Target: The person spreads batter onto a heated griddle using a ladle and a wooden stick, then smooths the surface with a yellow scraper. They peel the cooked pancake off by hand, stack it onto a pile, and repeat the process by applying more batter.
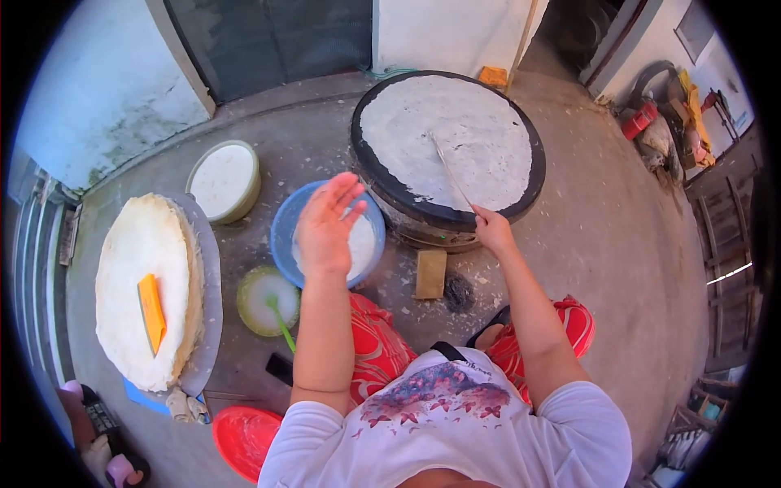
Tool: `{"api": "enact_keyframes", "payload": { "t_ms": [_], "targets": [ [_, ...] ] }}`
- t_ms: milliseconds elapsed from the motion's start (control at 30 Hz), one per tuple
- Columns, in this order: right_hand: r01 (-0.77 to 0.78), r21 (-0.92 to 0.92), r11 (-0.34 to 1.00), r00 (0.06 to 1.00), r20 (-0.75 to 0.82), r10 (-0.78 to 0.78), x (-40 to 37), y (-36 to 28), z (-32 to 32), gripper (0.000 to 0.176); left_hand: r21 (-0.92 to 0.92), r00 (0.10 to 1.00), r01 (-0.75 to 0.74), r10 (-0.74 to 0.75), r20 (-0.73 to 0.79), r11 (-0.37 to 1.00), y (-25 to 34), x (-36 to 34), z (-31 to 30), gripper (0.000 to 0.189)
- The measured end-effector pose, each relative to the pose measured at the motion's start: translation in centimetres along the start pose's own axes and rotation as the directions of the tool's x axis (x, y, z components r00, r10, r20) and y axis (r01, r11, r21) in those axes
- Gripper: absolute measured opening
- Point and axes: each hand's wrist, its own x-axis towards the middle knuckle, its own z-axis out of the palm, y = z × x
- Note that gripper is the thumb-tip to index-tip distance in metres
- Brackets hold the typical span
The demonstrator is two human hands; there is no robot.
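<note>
My right hand (494, 229) grips the lower end of a thin stick (451, 175), seemingly a batter spreader. Its far end reaches the pale batter (480, 122), which covers most of a large round black griddle (535, 180). My left hand (327, 232) is raised with its fingers apart and nothing in it, over a blue basin (281, 236) that holds white powder or batter. Close by on the floor, a yellow-green bowl (246, 319) of whitish liquid has a green ladle (282, 324) leaning in it.
At left lies a tall stack of pale flatbreads (130, 244) with an orange scraper (151, 309) on top. A pale tub (244, 203) stands behind. Near my knees are a brick (430, 274), a dark phone (280, 368) and a red basin (244, 439). Clutter (663, 122) lines the right wall.
</note>
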Motion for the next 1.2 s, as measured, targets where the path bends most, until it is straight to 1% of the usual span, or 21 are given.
{"api": "enact_keyframes", "payload": {
  "t_ms": [33, 100, 167, 233, 267, 333, 400, 433, 467, 533, 567, 633, 700, 733, 767, 867, 933, 967, 1033, 1133, 1200],
  "targets": [
    [-0.039, -0.003, 0.999, 0.999, 0.014, 0.039, 0.0, 0.0, -0.4, 0.028, -0.002, 1.000, -0.001, 0.001, -0.001, 1.000, 0.6, -0.1, -0.6, 0.033],
    [-0.111, 0.071, 0.991, 0.992, 0.074, 0.106, 0.1, 0.2, -1.7, 0.031, 0.046, 0.976, -0.199, 0.202, -0.078, 0.979, 1.5, -0.6, -2.2, 0.033],
    [-0.183, 0.137, 0.974, 0.976, 0.147, 0.162, 0.2, -0.5, -2.8, 0.034, 0.122, 0.959, -0.229, 0.245, -0.144, 0.966, 1.7, -1.2, -4.9, 0.032],
    [-0.243, 0.474, 0.846, 0.952, 0.285, 0.114, -0.9, -2.7, -4.3, 0.047, 0.203, 0.929, -0.248, 0.292, -0.227, 0.947, 1.1, -1.3, -8.7, 0.031],
    [-0.249, 0.461, 0.852, 0.943, 0.316, 0.105, -2.0, -4.8, -5.0, 0.047, 0.340, 0.906, -0.183, 0.293, -0.306, 0.922, 0.3, -1.3, -11.5, 0.030],
    [-0.109, 0.698, 0.708, 0.935, 0.314, -0.166, -5.0, -9.1, -5.2, 0.059, 0.477, 0.842, -0.077, 0.314, -0.439, 0.875, -2.0, -2.0, -18.0, 0.028],
    [-0.226, 0.674, 0.703, 0.893, 0.431, -0.126, -6.3, -9.2, -3.8, 0.064, 0.875, 0.803, 0.086, 0.487, -0.344, 0.476, -5.2, -3.2, -25.6, 0.027],
    [-0.318, 0.529, 0.787, 0.857, 0.516, 0.000, -6.2, -7.9, -2.5, 0.060, 0.949, 0.804, 0.169, 0.520, -0.289, 0.266, -7.0, -4.2, -29.2, 0.030],
    [-0.323, 0.514, 0.795, 0.829, 0.559, -0.024, -6.3, -7.2, -1.4, 0.060, 0.969, 0.816, 0.245, 0.530, -0.231, 0.046, -8.0, -5.3, -31.5, 0.034],
    [-0.120, 0.322, 0.939, 0.862, 0.503, -0.062, -6.6, -7.4, 0.5, 0.055, 0.781, 0.775, 0.587, 0.426, -0.466, -0.214, -8.5, -7.4, -30.0, 0.047],
    [-0.091, 0.388, 0.917, 0.835, 0.531, -0.142, -6.8, -8.7, 0.7, 0.056, 0.757, 0.751, 0.620, 0.436, -0.496, -0.206, -9.4, -8.2, -30.5, 0.047],
    [-0.053, 0.350, 0.935, 0.751, 0.631, -0.194, -6.4, -11.6, 1.1, 0.057, 0.602, 0.726, 0.687, 0.332, -0.603, -0.408, -11.6, -9.4, -32.4, 0.061],
    [-0.005, 0.322, 0.947, 0.671, 0.703, -0.236, -5.6, -13.4, 2.7, 0.057, 0.561, 0.634, 0.769, 0.245, -0.734, -0.308, -12.2, -9.8, -34.2, 0.065],
    [0.304, 0.202, 0.931, 0.623, 0.697, -0.355, -5.0, -14.0, 3.8, 0.054, 0.513, 0.546, 0.830, 0.134, -0.827, -0.217, -12.8, -9.9, -35.0, 0.070],
    [0.585, 0.074, 0.807, 0.541, 0.706, -0.457, -4.5, -14.9, 4.8, 0.050, 0.506, 0.536, 0.837, 0.134, -0.833, -0.208, -13.7, -10.1, -36.5, 0.070],
    [0.758, -0.123, 0.640, 0.422, 0.841, -0.338, -4.5, -20.7, 8.3, 0.040, 0.575, 0.590, 0.807, 0.127, -0.797, -0.137, -15.3, -11.2, -40.4, 0.059],
    [0.790, -0.150, 0.595, 0.380, 0.881, -0.283, -4.3, -22.5, 12.8, 0.036, 0.653, 0.612, 0.706, 0.226, -0.758, 0.276, -15.0, -11.7, -41.3, 0.038],
    [0.820, -0.161, 0.549, 0.345, 0.905, -0.250, -4.4, -23.5, 15.0, 0.035, 0.648, 0.605, 0.710, 0.231, -0.762, 0.275, -14.7, -12.2, -41.2, 0.038],
    [0.852, -0.159, 0.499, 0.303, 0.927, -0.223, -4.4, -24.0, 19.1, 0.034, 0.580, 0.566, 0.630, 0.205, -0.798, 0.517, -14.3, -13.7, -39.9, 0.026],
    [0.837, -0.166, 0.522, 0.281, 0.948, -0.148, -4.7, -23.3, 23.9, 0.038, 0.693, 0.645, 0.548, 0.290, -0.707, 0.469, -13.7, -16.7, -35.6, 0.027],
    [0.749, -0.127, 0.650, 0.272, 0.954, -0.127, -5.0, -23.2, 25.3, 0.039, 0.752, 0.668, 0.515, 0.358, -0.653, 0.411, -12.2, -17.3, -31.3, 0.027]
  ]
}}
